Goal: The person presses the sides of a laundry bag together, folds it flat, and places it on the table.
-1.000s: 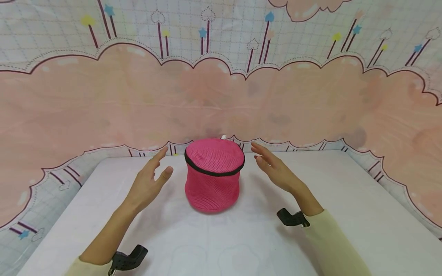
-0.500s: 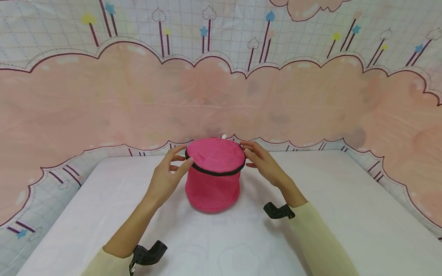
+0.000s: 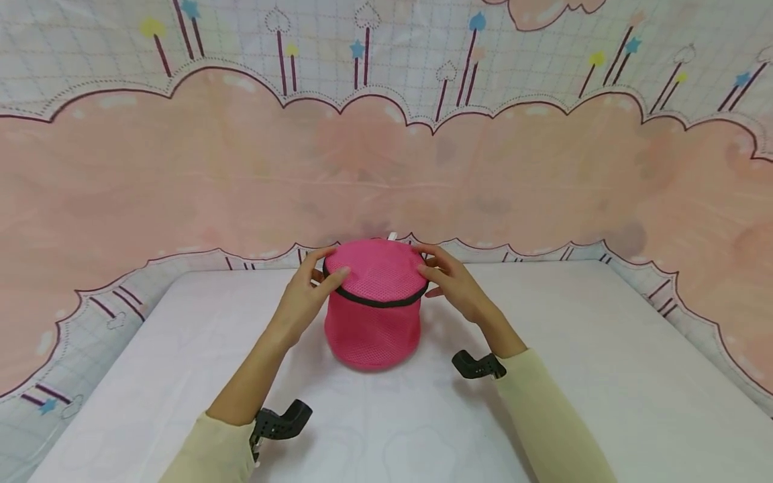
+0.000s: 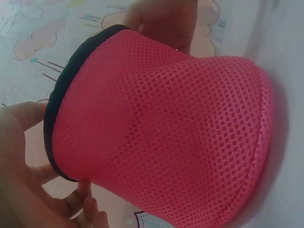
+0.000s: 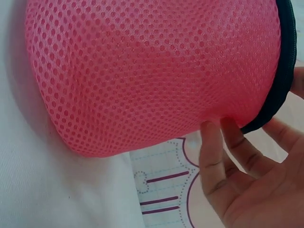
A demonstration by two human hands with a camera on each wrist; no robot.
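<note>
Pink round mesh zip bag with a black rim band point(image 3: 372, 303) stands upright on the white table sheet point(image 3: 604, 376), centre, toward the far edge near the pink cloud-print backdrop point(image 3: 181, 181).

Left hand point(image 3: 308, 295) is on the bag's left upper edge: thumb lies across the top panel, fingers curl round the far side of the rim. In the left wrist view the fingers point(image 4: 85, 209) touch the black band point(image 4: 50, 137) at its lower edge, so a light pinch on the rim, not a full wrap. Right hand point(image 3: 449, 282) mirrors it on the right side, thumb on the lid, fingers behind; right wrist view shows fingertips point(image 5: 213, 142) against the mesh just under the band point(image 5: 280, 80), hand half closed.

A small white tab point(image 3: 392, 237) sticks up at the far top, probably the zip pull; can't tell for sure.

Doing this step well, as I judge it: mesh is soft and the wall already bows, so grip the stiff band, not the mesh. Keep both hands level and opposite so the bag doesn't tip or collapse. Press lightly. If the zip is the target, one hand should steady the rim while the other goes to the far tab.
</note>
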